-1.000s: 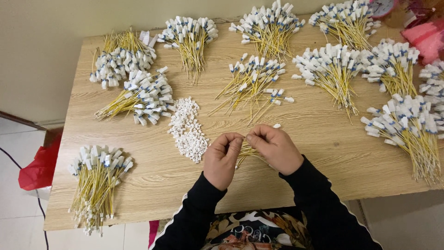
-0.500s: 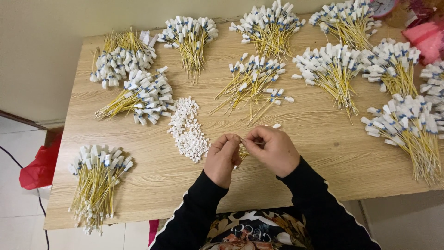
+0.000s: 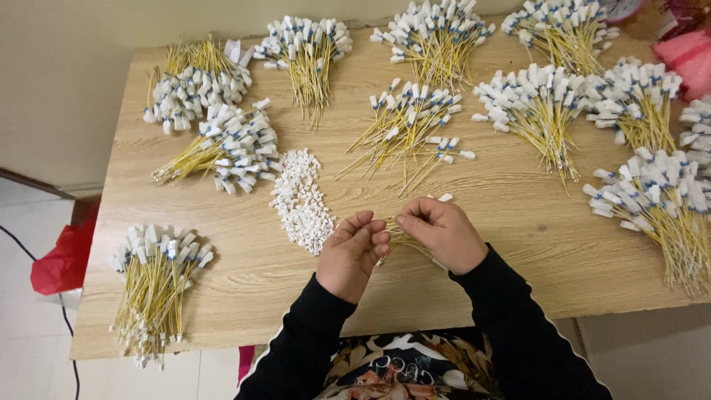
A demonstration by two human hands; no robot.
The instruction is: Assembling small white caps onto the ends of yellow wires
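My left hand (image 3: 354,254) and my right hand (image 3: 442,232) meet above the near middle of the wooden table (image 3: 518,222). Between their fingertips they pinch a small bunch of thin yellow wires (image 3: 401,243), which fans out below the right palm. A white connector tip (image 3: 444,198) shows just beyond the right fingers. A pile of small white plastic caps (image 3: 300,198) lies just left of my left hand. A loose spread of yellow wires with white and blue ends (image 3: 409,124) lies straight ahead of both hands.
Several bundles of the same capped yellow wires ring the table: one at the near left (image 3: 154,285), two at the far left (image 3: 226,144), others along the back (image 3: 437,33) and right edge (image 3: 663,200). A red bag (image 3: 63,259) sits on the floor at left.
Both hands stayed in place over the table's near middle. The fingers have shifted slightly on the wire bunch, with the fingertips drawn closer together.
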